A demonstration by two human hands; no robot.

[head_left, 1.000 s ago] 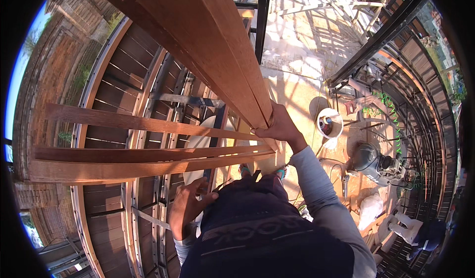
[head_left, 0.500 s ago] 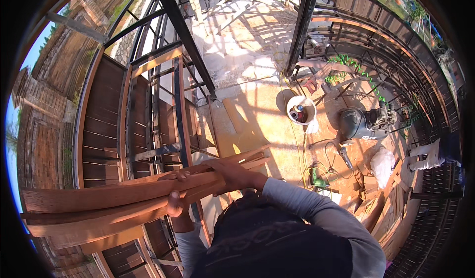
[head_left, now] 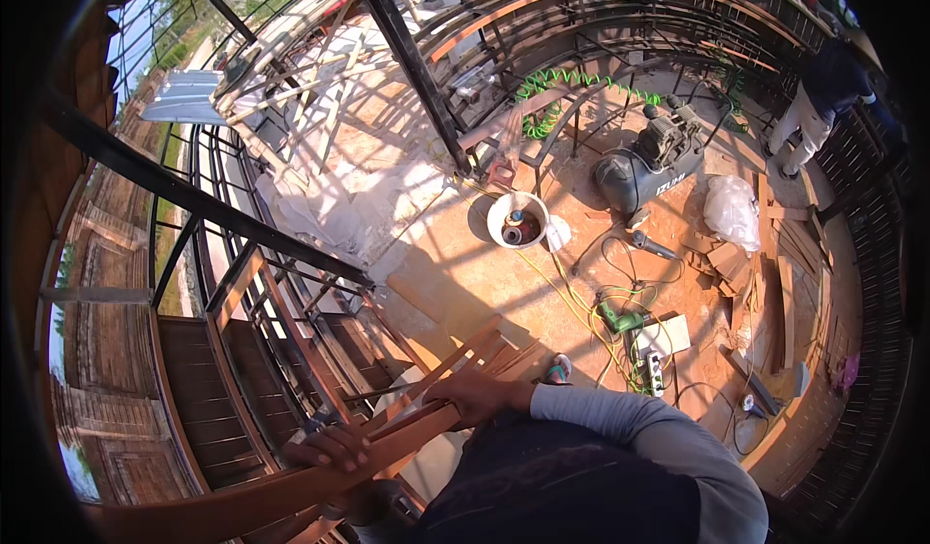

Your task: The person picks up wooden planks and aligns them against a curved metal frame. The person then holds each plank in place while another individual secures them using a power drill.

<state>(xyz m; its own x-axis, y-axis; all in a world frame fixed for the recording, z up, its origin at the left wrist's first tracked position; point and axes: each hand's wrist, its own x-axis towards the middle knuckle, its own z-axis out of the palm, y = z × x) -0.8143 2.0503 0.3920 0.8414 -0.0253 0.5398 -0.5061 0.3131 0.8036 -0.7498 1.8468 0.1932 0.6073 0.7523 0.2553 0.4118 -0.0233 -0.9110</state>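
You clasp long, flat, reddish-brown wooden boards, left hand curled over them, right hand gripping farther along.

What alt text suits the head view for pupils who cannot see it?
A person's left hand and right hand grip wooden boards. Beyond, a white bucket, green power tool and compressor rest on a sunlit floor.

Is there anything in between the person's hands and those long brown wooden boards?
Nothing that shows: the bare left hand and the bare right hand both hold the long, flat, reddish-brown wooden boards directly.
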